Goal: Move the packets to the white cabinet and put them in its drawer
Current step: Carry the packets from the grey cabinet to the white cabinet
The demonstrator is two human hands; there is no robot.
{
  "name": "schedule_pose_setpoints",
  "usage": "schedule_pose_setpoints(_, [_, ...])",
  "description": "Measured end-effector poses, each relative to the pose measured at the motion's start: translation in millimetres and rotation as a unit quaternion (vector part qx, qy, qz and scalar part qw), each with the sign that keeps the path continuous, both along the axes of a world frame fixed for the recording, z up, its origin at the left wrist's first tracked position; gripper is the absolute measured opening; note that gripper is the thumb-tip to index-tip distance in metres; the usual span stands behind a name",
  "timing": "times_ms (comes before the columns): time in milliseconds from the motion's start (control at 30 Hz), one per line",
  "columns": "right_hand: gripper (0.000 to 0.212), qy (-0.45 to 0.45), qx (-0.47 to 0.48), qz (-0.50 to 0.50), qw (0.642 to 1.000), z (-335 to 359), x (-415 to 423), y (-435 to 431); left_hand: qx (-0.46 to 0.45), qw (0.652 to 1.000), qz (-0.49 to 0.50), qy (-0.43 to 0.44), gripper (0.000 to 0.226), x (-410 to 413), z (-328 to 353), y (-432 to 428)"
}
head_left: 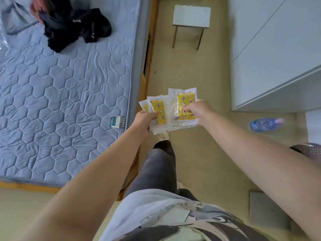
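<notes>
Yellow packets (186, 101) pinched in L grip (145, 119) & R grip (198, 110); white cabinet (278, 58) right of R grip. Hold stack tight en route.

Both hands (145, 118) (199, 110) grip packets (185, 105), seemingly several.

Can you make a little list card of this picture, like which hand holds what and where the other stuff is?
left hand: holds a fan of yellow packets
right hand: pinches more packets
white cabinet: ahead on the right, no drawer seen open
bed: on the left, small box near its edge
floor: blue bottle, white stool
</notes>
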State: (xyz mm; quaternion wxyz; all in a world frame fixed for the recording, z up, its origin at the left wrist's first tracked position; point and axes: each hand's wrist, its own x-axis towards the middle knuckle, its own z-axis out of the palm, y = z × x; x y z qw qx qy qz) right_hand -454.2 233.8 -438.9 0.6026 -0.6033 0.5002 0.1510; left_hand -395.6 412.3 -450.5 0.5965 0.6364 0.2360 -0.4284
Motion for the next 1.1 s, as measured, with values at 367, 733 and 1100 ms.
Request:
schedule_pose_setpoints(367, [0.064,-0.025,-0.008,-0.041,0.999,26.5,238.5,-204.9,0.016,0.998,-0.048,-0.046,0.023,258.5,21.0,-223.9])
schedule_pose_setpoints(733, [0.067,-0.025,-0.032,-0.044,0.998,51.6,421.9,-426.0,0.012,0.997,-0.062,-0.045,0.027,444.7,44.9,-446.0])
schedule_pose_setpoints(1100, [0.061,-0.036,-0.051,0.000,0.998,75.2,642.0,-614.4,-0.001,0.999,0.007,-0.033,0.027,638.0,64.7,-631.2])
